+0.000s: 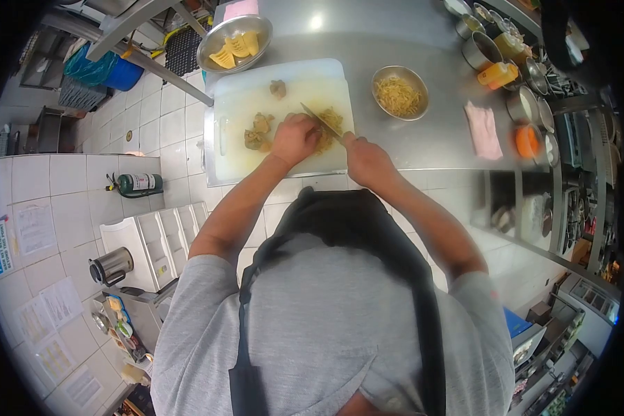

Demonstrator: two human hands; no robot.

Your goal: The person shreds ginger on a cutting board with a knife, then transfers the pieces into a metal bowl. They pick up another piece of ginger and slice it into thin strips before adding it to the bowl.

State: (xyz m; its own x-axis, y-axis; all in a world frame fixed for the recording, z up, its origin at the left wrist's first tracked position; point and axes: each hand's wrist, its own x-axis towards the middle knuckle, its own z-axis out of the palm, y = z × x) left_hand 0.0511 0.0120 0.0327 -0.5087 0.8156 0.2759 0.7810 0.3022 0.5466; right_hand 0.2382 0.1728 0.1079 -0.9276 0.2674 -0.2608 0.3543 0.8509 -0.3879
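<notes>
My right hand (367,161) is wrapped round the handle of a kitchen knife (322,120), its blade pointing up and left over the white cutting board (232,93). Against the blade's left side rests my left hand (296,139), fingers curled down over food that they mostly hide. Finely cut yellowish shreds (334,119) lie around the blade. Left of my left hand sit brownish chunks (258,132), and a single smaller chunk (278,89) lies farther up the board.
A metal bowl (208,50) with yellow pieces stands beyond the board. To the right is a bowl of shreds (399,96), then a pink cloth (483,130). Pots and a yellow bottle (498,75) line the steel table's (367,41) right end.
</notes>
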